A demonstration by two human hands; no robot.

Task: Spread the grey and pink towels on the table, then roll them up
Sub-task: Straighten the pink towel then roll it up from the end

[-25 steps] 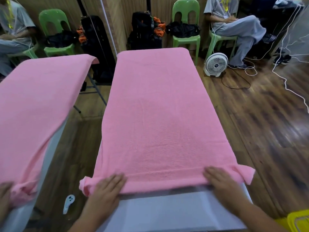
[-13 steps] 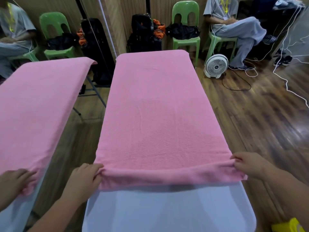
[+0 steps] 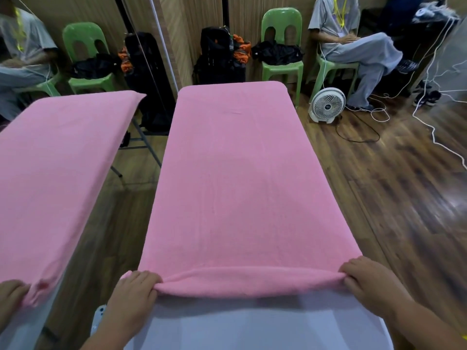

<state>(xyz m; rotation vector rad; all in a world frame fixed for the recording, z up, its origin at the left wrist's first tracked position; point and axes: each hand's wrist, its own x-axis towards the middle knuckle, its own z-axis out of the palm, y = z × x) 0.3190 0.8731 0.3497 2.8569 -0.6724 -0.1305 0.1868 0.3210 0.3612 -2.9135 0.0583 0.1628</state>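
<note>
At 6 o'clock the bare white end of the table [image 3: 252, 324] fills the near edge of the view. Just beyond it the pink towel's near hem is turned into a low roll [image 3: 250, 281] lying across the table's width. The left hand [image 3: 134, 291], at 7 o'clock, has its fingers curled over the roll's left end and grips it. The right hand [image 3: 371, 284], at 5 o'clock, grips the right end the same way. From the roll the towel [image 3: 235, 185] lies flat and smooth along the table out to 12 o'clock, covering its far end. A small white object [image 3: 97, 318] lies low beside the left wrist. At 9 o'clock a mirror [image 3: 106, 210] repeats the towel and a hand. Wood floor [image 3: 379, 198] runs along the right, crossed by a white cable [image 3: 429, 127] at 3 o'clock. A white fan [image 3: 327, 104] stands at 2 o'clock; its centre badge is too small to read. Farther back, at 12 o'clock, are black bags [image 3: 219, 56], then a green chair [image 3: 281, 64] at 1 o'clock, and a seated person [image 3: 353, 46] in grey with a yellow lanyard.
</note>
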